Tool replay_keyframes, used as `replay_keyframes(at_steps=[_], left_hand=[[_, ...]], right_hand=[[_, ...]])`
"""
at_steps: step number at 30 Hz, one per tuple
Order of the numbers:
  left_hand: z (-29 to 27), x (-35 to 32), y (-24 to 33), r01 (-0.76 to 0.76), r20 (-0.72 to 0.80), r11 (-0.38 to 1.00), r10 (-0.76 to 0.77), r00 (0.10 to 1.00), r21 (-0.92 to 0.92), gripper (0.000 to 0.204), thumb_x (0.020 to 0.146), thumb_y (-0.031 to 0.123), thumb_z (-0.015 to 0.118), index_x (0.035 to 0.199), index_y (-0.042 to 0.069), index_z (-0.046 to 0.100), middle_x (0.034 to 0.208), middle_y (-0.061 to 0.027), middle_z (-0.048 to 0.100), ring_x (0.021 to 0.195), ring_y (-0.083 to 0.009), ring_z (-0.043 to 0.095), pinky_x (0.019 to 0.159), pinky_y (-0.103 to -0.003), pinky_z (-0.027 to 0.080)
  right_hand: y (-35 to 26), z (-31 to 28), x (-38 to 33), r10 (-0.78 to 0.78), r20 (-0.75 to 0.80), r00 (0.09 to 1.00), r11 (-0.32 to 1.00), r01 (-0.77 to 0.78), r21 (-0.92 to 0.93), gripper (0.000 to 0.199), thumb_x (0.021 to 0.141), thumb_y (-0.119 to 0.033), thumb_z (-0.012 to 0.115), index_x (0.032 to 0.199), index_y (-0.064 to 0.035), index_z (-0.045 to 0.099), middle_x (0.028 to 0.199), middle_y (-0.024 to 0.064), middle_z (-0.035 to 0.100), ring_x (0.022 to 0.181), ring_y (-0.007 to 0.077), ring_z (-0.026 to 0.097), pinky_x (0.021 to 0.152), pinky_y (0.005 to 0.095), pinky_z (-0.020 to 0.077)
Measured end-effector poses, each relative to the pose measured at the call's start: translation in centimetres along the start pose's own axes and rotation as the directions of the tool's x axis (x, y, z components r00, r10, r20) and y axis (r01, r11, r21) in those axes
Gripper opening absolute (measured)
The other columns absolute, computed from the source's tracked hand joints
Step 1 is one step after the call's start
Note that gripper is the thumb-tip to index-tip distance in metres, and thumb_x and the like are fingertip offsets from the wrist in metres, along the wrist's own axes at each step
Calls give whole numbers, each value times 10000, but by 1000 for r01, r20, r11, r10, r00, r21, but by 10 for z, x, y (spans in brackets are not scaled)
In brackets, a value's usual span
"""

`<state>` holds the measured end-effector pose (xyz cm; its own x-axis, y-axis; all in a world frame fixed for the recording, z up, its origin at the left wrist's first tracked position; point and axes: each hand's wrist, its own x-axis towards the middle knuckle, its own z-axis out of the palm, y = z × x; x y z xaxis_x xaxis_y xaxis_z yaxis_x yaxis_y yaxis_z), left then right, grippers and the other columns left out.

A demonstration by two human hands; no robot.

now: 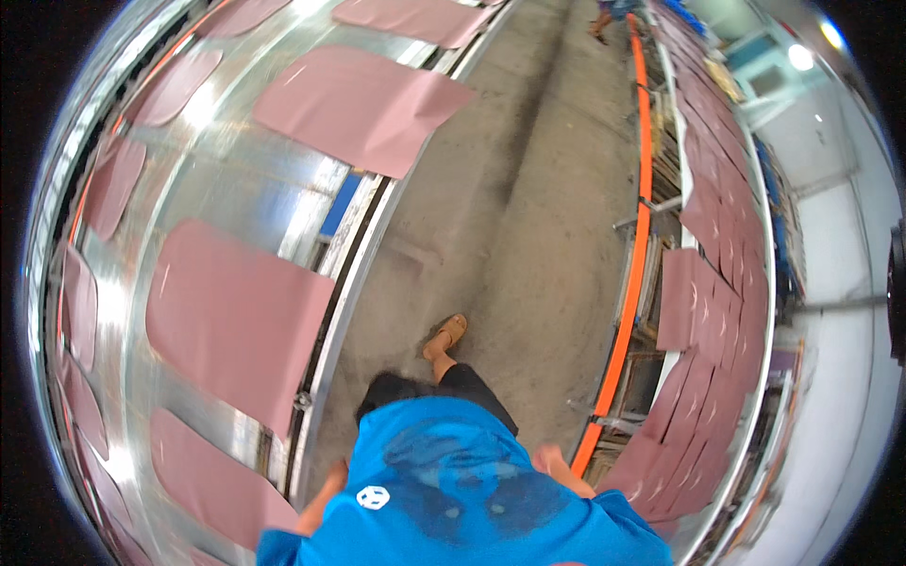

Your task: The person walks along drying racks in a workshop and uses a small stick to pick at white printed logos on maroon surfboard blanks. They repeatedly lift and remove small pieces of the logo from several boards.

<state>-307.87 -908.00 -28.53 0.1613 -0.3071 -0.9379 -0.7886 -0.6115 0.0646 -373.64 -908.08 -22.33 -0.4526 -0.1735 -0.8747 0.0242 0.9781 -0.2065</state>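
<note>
My left hand (pixel 333 479) hangs beside my body, close to the edge of the long metal table on the left. Its fingers are smeared and partly hidden. My right hand (pixel 547 459) is at my other side, near the orange rail (pixel 621 349); it is blurred, and its finger shape does not show. No object can be made out in either hand. The nearest flat pink sheet (pixel 236 325) with rounded corners lies on the left table, its edge hanging over the side. Another pink sheet (pixel 354 104) lies farther along.
A concrete aisle (pixel 510 226) runs ahead between two long tables, with my sandalled foot (pixel 451 330) on it. The right table carries rows of overlapping pink sheets (pixel 698 302), with stacked frames (pixel 642 283) beneath. Another person's legs (pixel 600 24) show far ahead.
</note>
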Motion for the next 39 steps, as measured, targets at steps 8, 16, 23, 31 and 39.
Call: replay_keyframes(at_steps=[8,16,23,31,39], left_hand=[[-121,19,241,30,-164,989,-55,985,-147,598,793,25,680,1360,174,563,1349,-256,516,1137,-426,623,926,-467,545],[-154,50,352,187,-196,915,-269,943,-357,612,841,43,602,1427,167,478,1387,-208,517,1196,-407,599,936,-477,538],[-176,86,433,409,163,802,-376,912,-435,527,937,249,525,1451,136,499,1530,-152,457,1408,-373,429,1114,-450,418],[-205,79,482,315,207,876,-254,945,-365,635,940,259,539,1545,164,375,1605,-148,337,1432,-370,394,1112,-462,420],[-228,73,487,378,313,840,-266,912,-389,643,936,240,545,1548,167,365,1603,-148,339,1428,-369,399,1113,-460,420]], right_hand=[[-573,34,-11,-829,56,557,559,820,122,394,985,-194,635,1334,-29,558,1039,49,693,874,118,647,744,245,513],[-946,184,-163,-866,463,188,254,963,85,383,1002,-196,623,1340,-21,572,1088,79,707,942,139,671,859,279,528],[-1136,330,-103,-791,612,5,-215,933,-287,347,994,-135,615,1327,-39,589,975,68,697,878,134,649,813,279,513],[-1130,387,-62,-875,468,-121,-303,891,-337,303,957,-107,655,1248,-54,587,718,8,465,617,116,411,574,284,356],[-1137,381,-57,-800,598,-46,-388,799,-459,359,967,-46,606,1319,-33,536,808,-22,434,681,66,366,596,222,324]])
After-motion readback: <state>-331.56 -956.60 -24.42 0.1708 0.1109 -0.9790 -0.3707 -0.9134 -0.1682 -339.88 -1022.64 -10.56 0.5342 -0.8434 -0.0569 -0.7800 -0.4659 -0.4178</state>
